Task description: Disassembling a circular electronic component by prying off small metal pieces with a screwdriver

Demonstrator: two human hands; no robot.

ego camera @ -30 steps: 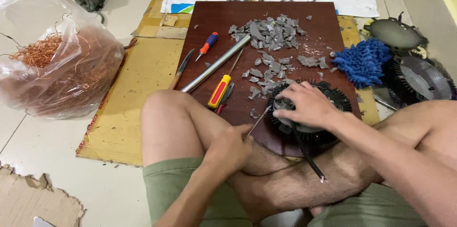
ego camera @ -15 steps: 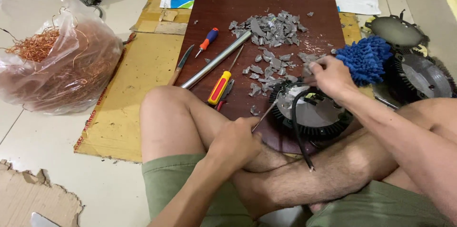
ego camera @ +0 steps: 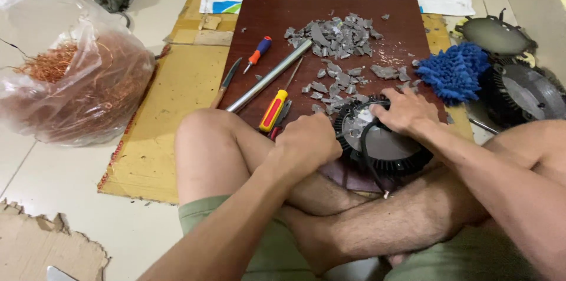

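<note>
The round black finned housing (ego camera: 383, 142) lies on the near edge of the dark brown board (ego camera: 265, 22), against the crossed legs. The right hand (ego camera: 404, 110) presses on its far rim, fingers curled over it. The left hand (ego camera: 309, 139), a closed fist just left of it, touches its rim; whether it holds anything cannot be told. Grey fragments (ego camera: 339, 33) lie beyond.

Bag of copper wire (ego camera: 71, 89), blue mitt (ego camera: 453, 71), steel rod (ego camera: 270, 76), grey shards (ego camera: 341, 33)
</note>
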